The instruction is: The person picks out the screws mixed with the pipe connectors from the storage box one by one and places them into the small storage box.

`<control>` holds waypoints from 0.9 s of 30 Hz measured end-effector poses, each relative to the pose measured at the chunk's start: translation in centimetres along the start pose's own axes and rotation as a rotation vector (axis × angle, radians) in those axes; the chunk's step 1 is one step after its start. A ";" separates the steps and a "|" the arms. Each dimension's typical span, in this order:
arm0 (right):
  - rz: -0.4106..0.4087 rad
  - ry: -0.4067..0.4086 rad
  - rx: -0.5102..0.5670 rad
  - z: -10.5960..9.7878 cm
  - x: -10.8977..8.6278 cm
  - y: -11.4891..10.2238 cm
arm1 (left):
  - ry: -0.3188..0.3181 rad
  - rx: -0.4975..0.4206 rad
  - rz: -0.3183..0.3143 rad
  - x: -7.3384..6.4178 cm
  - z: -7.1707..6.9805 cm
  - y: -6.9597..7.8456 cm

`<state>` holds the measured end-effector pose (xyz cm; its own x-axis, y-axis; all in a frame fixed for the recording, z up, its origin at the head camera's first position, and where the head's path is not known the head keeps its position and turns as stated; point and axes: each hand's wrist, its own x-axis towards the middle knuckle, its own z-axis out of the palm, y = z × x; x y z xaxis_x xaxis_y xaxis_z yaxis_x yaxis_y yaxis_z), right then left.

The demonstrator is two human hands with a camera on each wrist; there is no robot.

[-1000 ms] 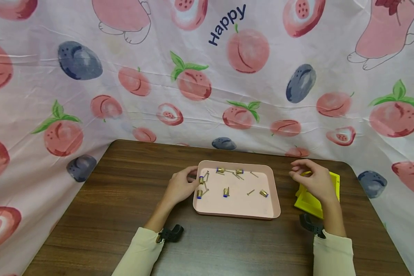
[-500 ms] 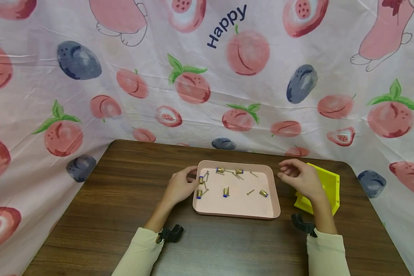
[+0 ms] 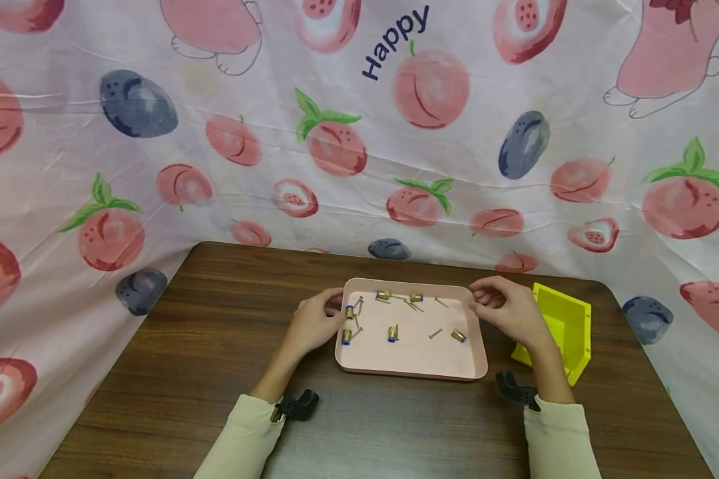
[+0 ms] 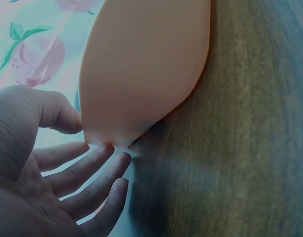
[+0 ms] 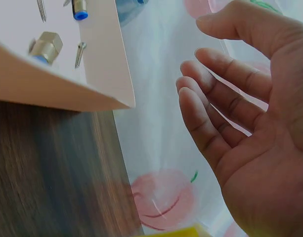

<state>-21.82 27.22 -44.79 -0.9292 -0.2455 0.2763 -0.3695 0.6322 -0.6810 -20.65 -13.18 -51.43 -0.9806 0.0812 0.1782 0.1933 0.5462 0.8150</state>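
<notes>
A shallow pink tray [image 3: 416,359] lies on the table, holding several brass fittings [image 3: 392,334] with blue rings and several small screws [image 3: 435,334]. At its left edge, my left hand [image 3: 316,320] holds the rim between thumb and fingertips; the left wrist view shows them against the tray wall [image 4: 146,64]. By the opposite edge is my right hand [image 3: 512,313], fingers loosely bent and holding nothing. In the right wrist view a gap separates those fingers [image 5: 193,111] from the tray's corner. One fitting [image 5: 48,45] and a screw [image 5: 80,54] show there inside the tray.
A yellow plastic bin [image 3: 572,322] sits tilted to the right of the tray, partly behind my right forearm. Dark wooden tabletop [image 3: 228,299] surrounds the tray. A fruit-printed cloth [image 3: 335,219] hangs along the table's back and sides.
My right hand has moved left from over the yellow bin to the tray's right edge, uncovering more of the bin. My left hand and the tray have stayed in place.
</notes>
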 end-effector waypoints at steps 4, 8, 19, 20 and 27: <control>-0.014 -0.020 -0.002 0.3 0.2 -0.2 | -0.010 0.001 -0.004 -0.1 0.0 0.3; -0.027 -0.050 -0.004 0.6 0.7 -0.3 | -0.015 -0.006 -0.040 -0.3 -0.2 1.2; -0.042 -0.130 -0.021 1.3 3.4 -0.1 | -0.012 0.044 -0.039 2.0 2.1 -5.1; -0.042 -0.134 -0.020 1.5 3.6 0.0 | -0.013 0.043 -0.041 2.0 2.2 -5.1; -0.040 -0.162 0.047 2.5 4.8 0.5 | -0.028 0.037 -0.065 2.0 2.1 -4.9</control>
<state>-26.48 24.57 -45.50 -0.9014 -0.3872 0.1938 -0.4027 0.5852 -0.7038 -23.65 -13.98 -56.21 -0.9917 0.0671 0.1097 0.1282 0.5812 0.8036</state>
